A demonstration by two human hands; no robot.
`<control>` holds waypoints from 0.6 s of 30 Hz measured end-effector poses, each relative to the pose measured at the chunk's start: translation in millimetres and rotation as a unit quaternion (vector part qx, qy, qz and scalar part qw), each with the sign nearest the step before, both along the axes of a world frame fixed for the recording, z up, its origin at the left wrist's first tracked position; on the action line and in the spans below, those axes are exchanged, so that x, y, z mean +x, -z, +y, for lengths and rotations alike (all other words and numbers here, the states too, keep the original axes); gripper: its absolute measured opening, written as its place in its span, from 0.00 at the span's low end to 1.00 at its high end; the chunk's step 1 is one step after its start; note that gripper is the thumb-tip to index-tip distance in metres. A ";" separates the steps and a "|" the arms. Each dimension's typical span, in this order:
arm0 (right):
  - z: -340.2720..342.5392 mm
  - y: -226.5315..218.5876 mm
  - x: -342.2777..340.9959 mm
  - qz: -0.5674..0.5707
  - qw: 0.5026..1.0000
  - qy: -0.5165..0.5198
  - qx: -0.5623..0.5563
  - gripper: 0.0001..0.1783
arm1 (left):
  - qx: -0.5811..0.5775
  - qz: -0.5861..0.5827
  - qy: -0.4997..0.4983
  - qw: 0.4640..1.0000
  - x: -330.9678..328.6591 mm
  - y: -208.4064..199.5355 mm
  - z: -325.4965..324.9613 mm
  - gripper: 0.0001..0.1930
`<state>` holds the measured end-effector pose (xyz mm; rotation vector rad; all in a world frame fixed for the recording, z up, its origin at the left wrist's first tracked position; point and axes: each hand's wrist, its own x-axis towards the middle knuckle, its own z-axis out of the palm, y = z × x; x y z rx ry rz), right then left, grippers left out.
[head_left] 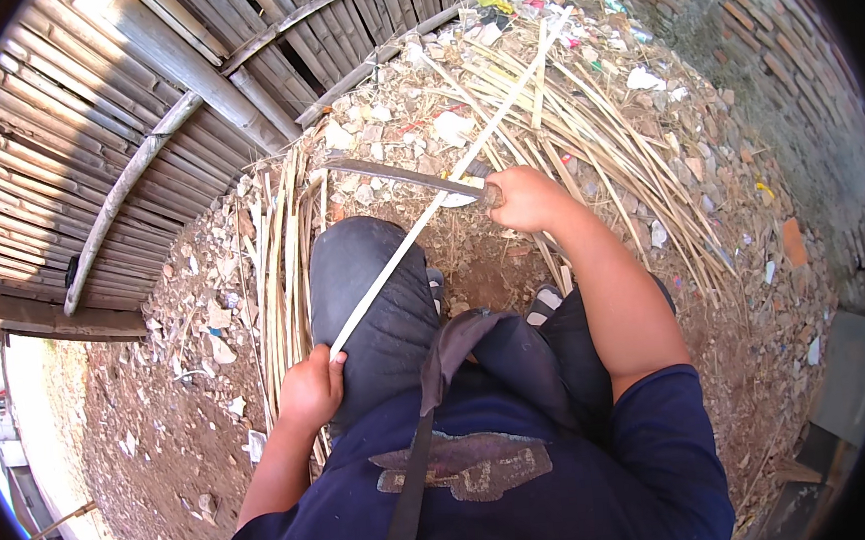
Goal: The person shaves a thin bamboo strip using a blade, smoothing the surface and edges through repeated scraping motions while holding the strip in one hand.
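Across the raised knee [374, 294], a long pale strip [419, 226] runs from the left hand [310, 387], fist closed round its near end, up toward the rubble by the brick wall [789, 64]. The right hand [526, 198] grips a knife [396, 175], blade lying against the strip. More strips [281, 250] sit piled on the dirt beside the bamboo fence [93, 143].

Pale smooth bamboo strip [419, 226]; dull metal blade [396, 175].
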<state>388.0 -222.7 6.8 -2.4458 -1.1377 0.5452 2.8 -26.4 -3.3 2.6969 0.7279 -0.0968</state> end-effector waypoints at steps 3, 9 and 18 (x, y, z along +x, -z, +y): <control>9.7 -30.1 -21.4 0.009 0.999 -0.029 -0.032 0.24 | -0.008 0.008 0.001 1.000 -3.6 1.6 0.5 0.15; 5.5 -14.2 -7.1 0.043 0.996 -0.055 -0.048 0.24 | -0.057 -0.031 0.024 0.998 -2.6 3.1 8.6 0.16; 10.8 -34.0 -31.7 0.014 0.994 -0.065 -0.089 0.17 | -0.056 -0.017 0.022 0.998 0.3 -6.5 6.2 0.16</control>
